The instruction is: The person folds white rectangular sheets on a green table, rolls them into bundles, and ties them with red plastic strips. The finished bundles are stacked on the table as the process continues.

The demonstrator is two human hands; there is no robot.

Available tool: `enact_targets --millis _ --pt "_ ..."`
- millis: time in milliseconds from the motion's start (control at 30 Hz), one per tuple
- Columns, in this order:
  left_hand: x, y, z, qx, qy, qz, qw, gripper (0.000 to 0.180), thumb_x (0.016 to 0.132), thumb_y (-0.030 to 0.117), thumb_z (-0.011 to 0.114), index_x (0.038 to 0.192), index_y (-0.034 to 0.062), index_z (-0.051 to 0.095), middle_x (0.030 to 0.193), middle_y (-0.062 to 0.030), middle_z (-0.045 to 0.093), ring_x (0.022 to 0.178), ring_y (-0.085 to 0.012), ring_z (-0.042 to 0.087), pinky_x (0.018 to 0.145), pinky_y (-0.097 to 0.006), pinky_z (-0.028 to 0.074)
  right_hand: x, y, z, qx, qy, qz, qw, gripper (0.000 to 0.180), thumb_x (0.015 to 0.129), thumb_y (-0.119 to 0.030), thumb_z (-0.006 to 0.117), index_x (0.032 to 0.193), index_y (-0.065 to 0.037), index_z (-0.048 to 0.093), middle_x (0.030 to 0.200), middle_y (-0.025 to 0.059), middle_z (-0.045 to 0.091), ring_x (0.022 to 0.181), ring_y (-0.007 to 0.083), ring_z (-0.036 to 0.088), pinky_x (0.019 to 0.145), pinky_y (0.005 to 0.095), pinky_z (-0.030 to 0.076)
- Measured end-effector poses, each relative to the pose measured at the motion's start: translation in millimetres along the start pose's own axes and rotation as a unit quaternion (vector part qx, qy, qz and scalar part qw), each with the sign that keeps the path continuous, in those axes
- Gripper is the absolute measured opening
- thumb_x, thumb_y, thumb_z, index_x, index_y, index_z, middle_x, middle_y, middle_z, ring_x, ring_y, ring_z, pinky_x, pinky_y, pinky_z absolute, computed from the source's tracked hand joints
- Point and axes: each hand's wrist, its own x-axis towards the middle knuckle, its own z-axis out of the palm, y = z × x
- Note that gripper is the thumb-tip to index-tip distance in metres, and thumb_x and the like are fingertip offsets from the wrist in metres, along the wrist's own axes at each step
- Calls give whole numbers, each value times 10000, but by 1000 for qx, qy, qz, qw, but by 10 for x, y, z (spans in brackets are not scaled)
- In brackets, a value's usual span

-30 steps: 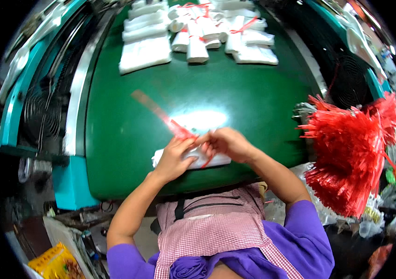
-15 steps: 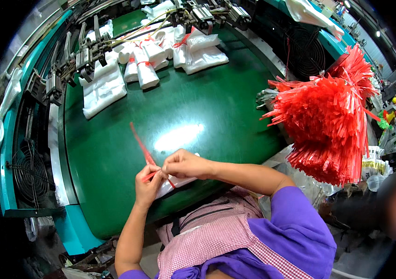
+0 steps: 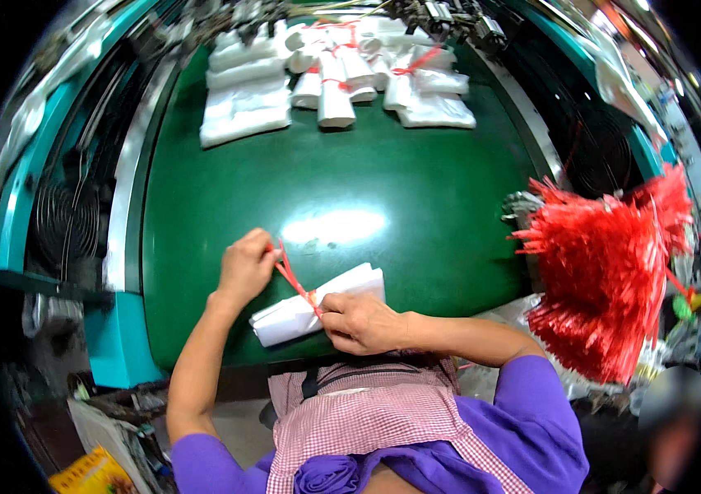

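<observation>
- Since 0.5 s ago, both hands have pulled apart, stretching the red tie (image 3: 291, 278) taut.
- Left hand (image 3: 245, 267) pinches its far end; right hand (image 3: 360, 323) pins the near end on the folded white bag bundle (image 3: 318, 306), at the near edge of the green table (image 3: 416, 247).
- Tie wrapped, knot unfinished; tied bundles (image 3: 342, 78) lie far.

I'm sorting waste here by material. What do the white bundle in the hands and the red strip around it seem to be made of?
White bundle: probably thin plastic film, folded flat, faintly glossy. Red strip: likely thin plastic tie tape, narrow, pulled taut between the left hand and right hand.

left hand (image 3: 245, 267): fingers pinched | right hand (image 3: 360, 323): fist closed, pinching
</observation>
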Motion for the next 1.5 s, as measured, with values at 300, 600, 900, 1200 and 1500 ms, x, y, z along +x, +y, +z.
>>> enact_targets --millis 300,600,900,1200,1500 --pt "209 -981 -87 -9 224 -75 972 193 816 207 665 882 36 601 897 -90 599 779 -282 593 680 -385 487 685 689 -511 -284 -102 33 953 774 631 -135 700 1343 -66 404 976 127 559 944 312 540 882 435 416" --pt "235 -1020 -68 -59 251 -147 955 145 856 122 601 981 50 592 911 -86 607 744 -255 614 665 -357 495 2555 1649 -1332 -417 208 -1 885 761 702 -360 770 1323 -79 431 1338 190 412 1246 359 367 1015 491 310" --pt "256 -988 -56 -119 259 -161 945 148 838 79 631 965 10 598 808 -78 589 633 -170 552 621 -292 468 3324 2485 -276 -435 79 122 889 220 814 -123 556 1014 -37 585 941 206 611 901 370 604 758 450 515" --pt "246 -1101 -34 -76 268 -138 951 174 835 116 620 996 51 612 843 -94 616 679 -218 605 623 -340 490 1379 1226 -250 -29 -91 145 985 250 765 -141 622 981 -15 626 923 262 628 895 422 603 792 438 493" --pt "-126 157 227 -109 173 68 977 763 718 350 773 1342 78 430 1318 -163 477 1262 -365 404 1052 -439 335 769 -325 -1161 481 315 149 805 425 904 -154 591 1253 48 456 1146 122 600 1012 213 603 876 359 489"
